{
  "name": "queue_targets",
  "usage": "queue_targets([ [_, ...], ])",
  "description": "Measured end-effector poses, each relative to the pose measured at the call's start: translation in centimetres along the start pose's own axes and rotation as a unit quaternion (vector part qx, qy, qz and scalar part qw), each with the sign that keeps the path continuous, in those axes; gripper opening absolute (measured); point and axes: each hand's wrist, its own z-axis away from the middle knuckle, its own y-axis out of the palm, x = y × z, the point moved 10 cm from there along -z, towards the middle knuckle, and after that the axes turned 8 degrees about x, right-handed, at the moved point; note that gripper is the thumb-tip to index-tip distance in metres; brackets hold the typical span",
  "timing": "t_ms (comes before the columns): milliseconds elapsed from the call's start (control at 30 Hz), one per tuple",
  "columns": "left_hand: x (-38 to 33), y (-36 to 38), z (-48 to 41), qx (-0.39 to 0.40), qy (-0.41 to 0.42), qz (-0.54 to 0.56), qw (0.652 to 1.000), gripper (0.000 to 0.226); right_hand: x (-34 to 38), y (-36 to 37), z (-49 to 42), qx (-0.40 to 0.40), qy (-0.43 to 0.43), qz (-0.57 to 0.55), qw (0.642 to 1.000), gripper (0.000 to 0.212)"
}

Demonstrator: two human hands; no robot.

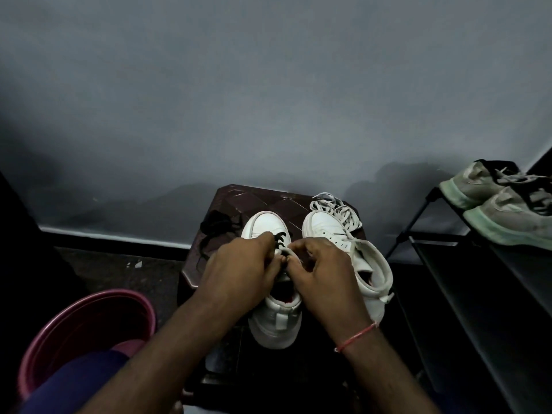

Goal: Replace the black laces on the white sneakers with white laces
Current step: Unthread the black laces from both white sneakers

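Observation:
Two white sneakers stand side by side on a dark brown stool [239, 198]. The left sneaker [265, 225] still carries a black lace [279, 239] in its front eyelets. My left hand [242, 267] and my right hand [322, 270] meet over its tongue, fingers curled, pinching at the lace area; what exactly each holds is hidden by the fingers. The right sneaker [325, 225] has no black lace. A loose black lace [218, 224] lies on the stool's left. White laces [337, 210] lie bunched behind the right sneaker.
A pink plastic bucket [59, 333] stands at the lower left by my knee. A black shoe rack [448, 264] on the right holds a pair of grey-green sneakers [501, 204]. A grey wall rises right behind the stool.

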Motion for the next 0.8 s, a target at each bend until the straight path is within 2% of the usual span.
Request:
queue_targets([
  [133, -0.5, 0.7, -0.2, 0.004, 0.060, 0.061, 0.996, 0.030, -0.3, 0.1, 0.1, 0.001, 0.003, -0.058, 0.998, 0.011],
  [200, -0.1, 1.4, -0.2, 0.043, 0.074, 0.154, 0.984, 0.031, -0.4, -0.3, 0.0, -0.014, 0.000, -0.077, 0.997, 0.013],
  [333, -0.2, 2.2, 0.9, 0.103, 0.068, 0.400, 0.908, 0.030, -1.1, -1.2, -0.5, -0.033, 0.007, -0.074, 0.997, 0.016],
  [400, 0.3, 0.0, 0.8, 0.040, 0.047, 0.463, 0.884, 0.035, -0.7, -1.3, -0.4, -0.030, -0.005, -0.058, 0.998, 0.018],
  [467, 3.1, -3.4, 0.4, -0.086, -0.011, 0.498, 0.863, 0.034, 0.1, -1.1, -0.2, -0.025, -0.019, -0.041, 0.999, 0.024],
  [533, 6.6, -6.5, 0.4, -0.211, -0.058, 0.442, 0.870, 0.027, 0.6, -1.0, 0.0, -0.026, -0.026, -0.017, 0.999, 0.026],
  [567, 7.9, -7.3, 0.3, -0.234, -0.071, 0.373, 0.895, 0.019, 0.7, -1.0, 0.0, -0.028, -0.027, -0.005, 0.999, 0.025],
  [600, 8.7, -7.1, 0.0, -0.217, -0.088, 0.298, 0.925, 0.009, 0.7, -1.1, 0.0, -0.027, -0.026, 0.005, 0.999, 0.024],
  [667, 9.8, -4.5, -0.5, -0.125, -0.125, 0.151, 0.972, 0.037, 0.7, -0.8, -0.1, -0.014, -0.023, 0.018, 0.999, 0.026],
  [700, 9.6, -3.0, -0.7, -0.088, -0.113, 0.099, 0.985, 0.045, 0.8, -0.7, -0.1, -0.003, -0.020, 0.021, 1.000, 0.027],
  [733, 8.7, -2.0, -0.8, -0.063, -0.085, 0.071, 0.992, 0.044, 0.9, -0.5, -0.1, 0.006, -0.016, 0.023, 1.000, 0.027],
  [800, 6.0, 0.0, -0.8, -0.002, -0.006, 0.111, 0.994, 0.037, 1.1, -0.3, -0.1, 0.017, -0.009, 0.028, 0.999, 0.026],
])
